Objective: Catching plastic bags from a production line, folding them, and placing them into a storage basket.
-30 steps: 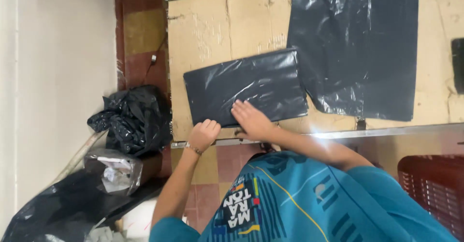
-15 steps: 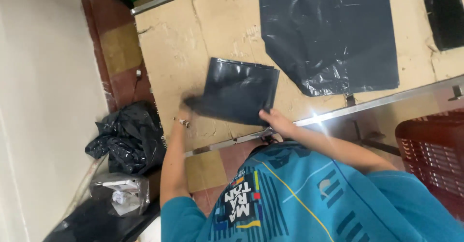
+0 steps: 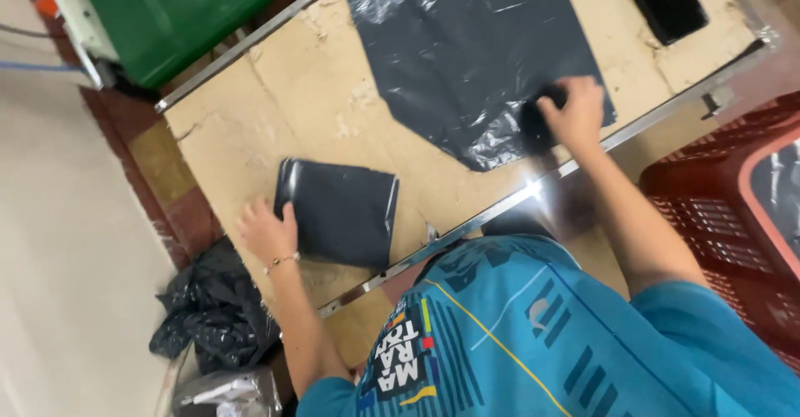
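Note:
A folded black plastic bag lies on the tan worktable. My left hand rests flat on its left edge, fingers spread. A large flat black plastic sheet covers the table's right part. My right hand is closed on the sheet's near right edge, bunching the plastic close to the table's metal rim.
A green bin stands beyond the table's far left corner. A small black flat item lies at the far right of the table. A red plastic crate stands to my right. Crumpled black bags sit on the floor at left.
The folded bag has been folded smaller and slid left. My right hand left it and reached right, grasping the edge of the large sheet. My left hand now lies flat on the folded bag.

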